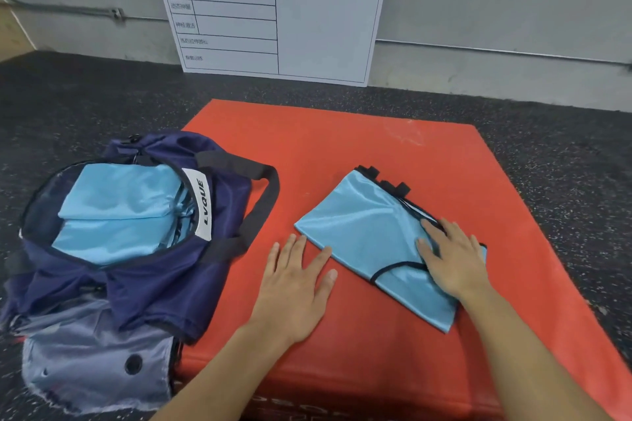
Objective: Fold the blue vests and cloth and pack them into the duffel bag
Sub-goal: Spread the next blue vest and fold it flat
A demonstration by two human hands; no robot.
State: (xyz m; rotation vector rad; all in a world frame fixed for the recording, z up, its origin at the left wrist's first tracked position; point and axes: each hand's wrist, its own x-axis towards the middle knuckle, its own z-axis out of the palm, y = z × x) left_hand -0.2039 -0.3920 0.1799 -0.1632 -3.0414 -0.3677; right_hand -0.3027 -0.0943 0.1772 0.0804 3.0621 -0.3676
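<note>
Red padding of a gym mat (pixel 359 140) on speckled black flooring serves as the worktable. On it the right hand (pixel 451 260) lies flat, fingers straight, pressing a folded light-blue vest (pixel 362 232) with black trim; the left hand (pixel 294 287) rests open on the mat, fingertips touching the vest's near-left edge. Folding looks finished, or perhaps one fold short. Left of the mat the navy duffel bag (pixel 164 287) gapes open, folded blue pieces (pixel 116 208) already inside. Next comes sliding both hands under the vest and carrying it left into the bag.
</note>
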